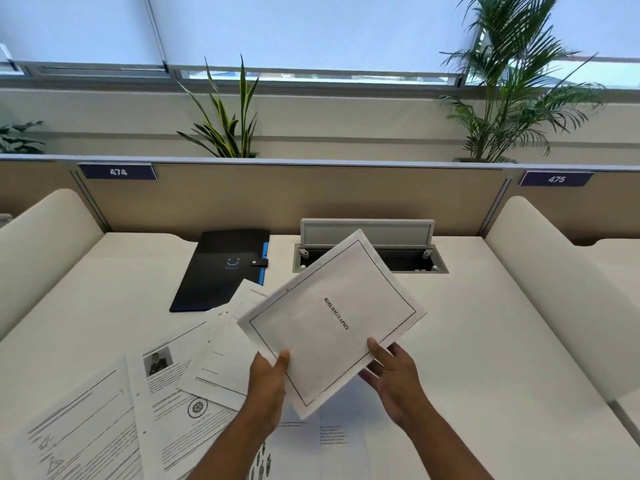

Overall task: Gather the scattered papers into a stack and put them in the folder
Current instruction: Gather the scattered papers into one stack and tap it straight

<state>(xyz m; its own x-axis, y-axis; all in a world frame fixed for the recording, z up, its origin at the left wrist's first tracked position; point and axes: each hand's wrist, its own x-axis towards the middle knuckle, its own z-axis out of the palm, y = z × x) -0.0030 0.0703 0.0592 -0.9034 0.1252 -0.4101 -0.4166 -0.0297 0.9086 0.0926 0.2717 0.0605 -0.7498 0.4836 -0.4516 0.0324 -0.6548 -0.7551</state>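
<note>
Head view:
Left hand (267,379): pinching the stack's (332,317) lower left edge, thumb on top
Right hand (391,372): fingers clasping its lower right edge; stack tilted above the desk (485,341)
Papers (166,386): scattered at left, overlapping
Folder (221,268): closed, behind them

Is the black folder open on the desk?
No, the black folder lies flat and closed, its strap snapped over the front cover.

Two bare forearms, no sleeves in view, left hand (266,382) and right hand (394,379) ungloved, no rings or watch showing
</note>
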